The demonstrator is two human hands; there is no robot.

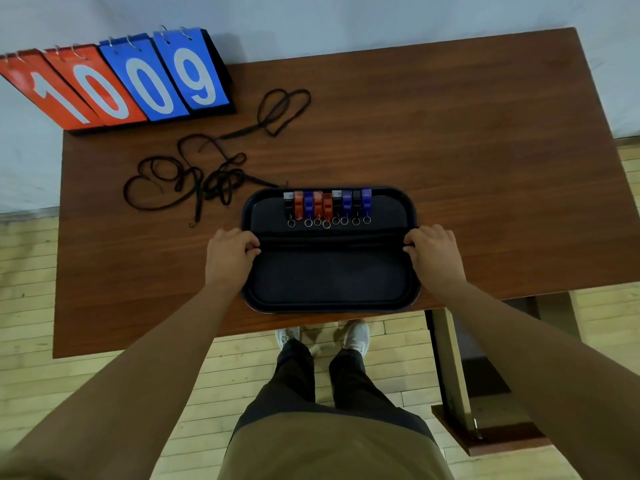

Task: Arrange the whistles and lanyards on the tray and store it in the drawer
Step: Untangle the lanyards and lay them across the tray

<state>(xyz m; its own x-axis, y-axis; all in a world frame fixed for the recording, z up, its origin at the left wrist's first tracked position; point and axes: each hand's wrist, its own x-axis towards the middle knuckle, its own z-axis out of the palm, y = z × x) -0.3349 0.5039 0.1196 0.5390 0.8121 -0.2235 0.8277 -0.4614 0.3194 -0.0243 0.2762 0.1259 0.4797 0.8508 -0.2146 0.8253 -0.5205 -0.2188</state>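
A black oval tray (329, 303) sits near the front edge of the brown table (450, 150). Several whistles (327, 204) in black, orange and blue stand in a row along the tray's far side, each with a small metal ring. My left hand (230, 252) grips the tray's left rim, and my right hand (433, 252) grips its right rim. A tangle of black lanyards (194, 174) lies on the table to the tray's upper left, and one looped lanyard (282, 110) lies farther back.
A flip scoreboard (114, 81) with red and blue number cards stands at the table's far left corner. The table's leg and foot (453, 375) are at the right. My legs and shoes stand on the wooden floor below the front edge.
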